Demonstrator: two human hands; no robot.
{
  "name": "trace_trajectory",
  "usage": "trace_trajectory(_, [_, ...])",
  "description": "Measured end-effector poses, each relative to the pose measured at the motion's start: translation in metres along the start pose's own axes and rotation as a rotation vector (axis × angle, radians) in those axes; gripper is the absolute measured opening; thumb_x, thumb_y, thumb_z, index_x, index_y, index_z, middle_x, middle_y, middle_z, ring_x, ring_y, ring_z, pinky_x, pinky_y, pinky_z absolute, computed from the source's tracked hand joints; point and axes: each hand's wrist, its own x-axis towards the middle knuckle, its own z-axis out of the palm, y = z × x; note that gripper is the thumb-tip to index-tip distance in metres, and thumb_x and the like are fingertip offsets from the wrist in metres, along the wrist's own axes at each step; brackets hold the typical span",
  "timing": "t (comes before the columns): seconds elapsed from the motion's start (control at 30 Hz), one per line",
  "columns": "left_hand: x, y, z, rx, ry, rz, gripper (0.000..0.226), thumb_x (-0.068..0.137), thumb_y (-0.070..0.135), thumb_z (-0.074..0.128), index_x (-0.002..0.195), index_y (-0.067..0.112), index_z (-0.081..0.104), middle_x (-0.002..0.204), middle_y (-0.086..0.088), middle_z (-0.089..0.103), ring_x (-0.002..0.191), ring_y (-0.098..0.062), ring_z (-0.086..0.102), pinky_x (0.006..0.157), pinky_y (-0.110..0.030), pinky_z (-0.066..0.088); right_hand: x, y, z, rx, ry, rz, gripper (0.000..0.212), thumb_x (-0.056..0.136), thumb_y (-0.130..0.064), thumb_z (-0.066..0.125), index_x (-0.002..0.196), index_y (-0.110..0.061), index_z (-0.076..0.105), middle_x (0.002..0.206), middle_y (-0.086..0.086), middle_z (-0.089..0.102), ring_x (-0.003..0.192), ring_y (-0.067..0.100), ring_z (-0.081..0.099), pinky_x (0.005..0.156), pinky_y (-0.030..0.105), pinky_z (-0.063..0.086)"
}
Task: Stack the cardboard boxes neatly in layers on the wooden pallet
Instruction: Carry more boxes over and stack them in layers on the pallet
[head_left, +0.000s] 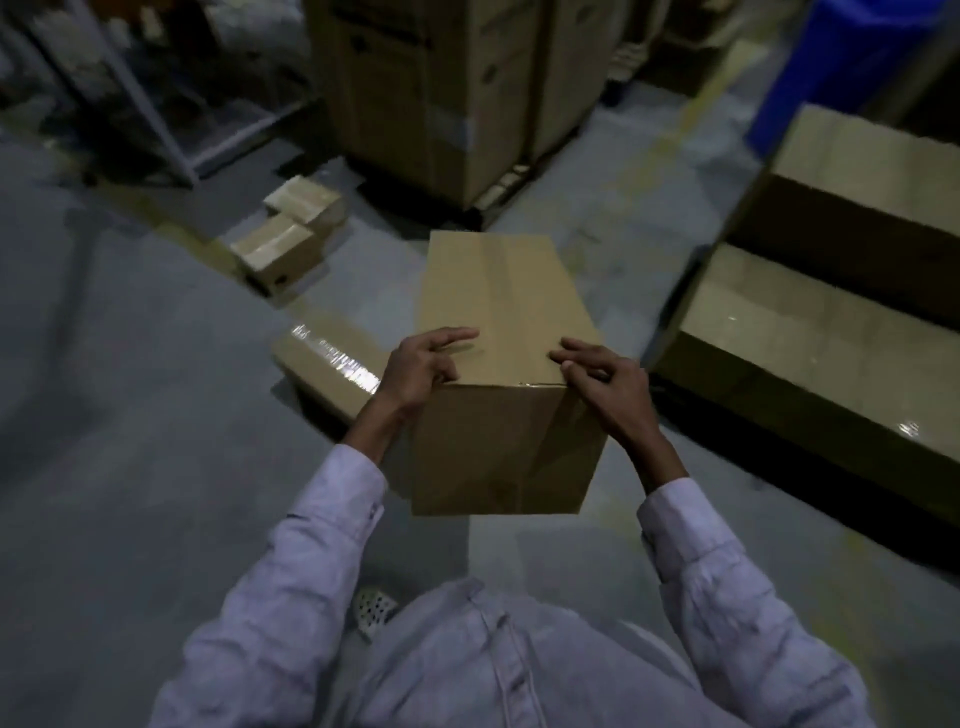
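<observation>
Tall cartons (441, 104) are filling the upper centre of the frame, and a stepped stack of boxes (810, 332) is running down the right edge, two tiers showing. Whatever is carrying the stack is lying in shadow, so a wooden pallet cannot be made out. At centre frame a person in a pale shirt is holding a long cardboard box (498, 291) end-on, well apart from the stack. Whether its base is resting on the grey floor (130, 389) or hanging just above it is unclear. Just left of it a flatter taped box (327, 358) is lying on the floor, with two small boxes (291, 234) further toward the upper left.

The left hand (423, 366) and right hand (610, 382) are gripping the box's near top corners, fingers curled over its upper edge.

Carrying it across well is likely calling for a lower grip under the base, since fingertips at the top edge may be slipping under load. The box should be going down flat on the lower tier, its long edges squared to its neighbours and no corner overhanging.
</observation>
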Motion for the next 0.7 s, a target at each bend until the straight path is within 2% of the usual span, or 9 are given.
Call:
trace_trajectory(0.07, [0.014, 0.017, 0.062, 0.054, -0.120, 0.027, 0.061, 0.062, 0.009, 0.062, 0.116, 0.031, 0.081, 0.140, 0.001, 0.070, 0.134, -0.016, 0.060, 0.090, -0.019, 0.053, -0.024, 0.026, -0.059, -0.002, 0.107, 0.028, 0.023, 0.101, -0.029, 0.072, 0.121, -0.033, 0.082, 0.137, -0.014, 0.072, 0.126, 0.003, 0.066, 0.110, 0.040, 0.056])
trace_trajectory(0.17, [0.027, 0.040, 0.163, 0.069, -0.265, 0.068, 0.056, 0.071, 0.002, 0.061, 0.119, 0.024, 0.081, 0.141, 0.000, 0.069, 0.133, -0.011, 0.058, 0.084, -0.010, 0.051, -0.069, 0.060, -0.143, -0.008, 0.249, 0.103, 0.024, 0.100, -0.027, 0.073, 0.121, -0.034, 0.082, 0.136, -0.015, 0.072, 0.127, 0.002, 0.064, 0.111, 0.041, 0.055])
trace_trajectory(0.23, [0.030, 0.051, 0.231, 0.064, -0.362, 0.077, 0.058, 0.078, -0.009, 0.057, 0.123, 0.019, 0.080, 0.144, 0.000, 0.067, 0.134, -0.009, 0.056, 0.082, -0.010, 0.051, -0.102, 0.083, -0.196, -0.017, 0.342, 0.146, 0.024, 0.100, -0.027, 0.073, 0.121, -0.035, 0.082, 0.137, -0.016, 0.071, 0.128, 0.002, 0.064, 0.112, 0.043, 0.055])
trace_trajectory(0.33, [0.040, 0.065, 0.329, 0.078, -0.522, 0.090, 0.059, 0.080, -0.011, 0.055, 0.123, 0.021, 0.081, 0.147, 0.003, 0.066, 0.138, -0.011, 0.054, 0.082, -0.010, 0.052, -0.149, 0.115, -0.269, -0.032, 0.495, 0.213, 0.023, 0.099, -0.028, 0.073, 0.119, -0.035, 0.083, 0.136, -0.016, 0.071, 0.128, 0.004, 0.065, 0.110, 0.044, 0.056])
trace_trajectory(0.53, [0.051, 0.078, 0.520, 0.128, -0.788, 0.151, 0.057, 0.084, -0.010, 0.057, 0.122, 0.024, 0.081, 0.142, 0.007, 0.069, 0.141, -0.014, 0.053, 0.095, -0.024, 0.049, -0.237, 0.172, -0.387, -0.082, 0.779, 0.365, 0.023, 0.100, -0.025, 0.074, 0.119, -0.034, 0.083, 0.137, -0.015, 0.071, 0.126, -0.001, 0.064, 0.108, 0.035, 0.057])
trace_trajectory(0.7, [0.071, 0.071, 0.668, 0.133, -0.937, 0.163, 0.055, 0.077, 0.005, 0.060, 0.122, 0.030, 0.081, 0.143, 0.010, 0.067, 0.140, -0.011, 0.053, 0.101, -0.030, 0.049, -0.277, 0.239, -0.484, -0.119, 0.883, 0.445, 0.022, 0.099, -0.031, 0.074, 0.118, -0.038, 0.083, 0.137, -0.020, 0.070, 0.127, 0.001, 0.063, 0.109, 0.041, 0.057])
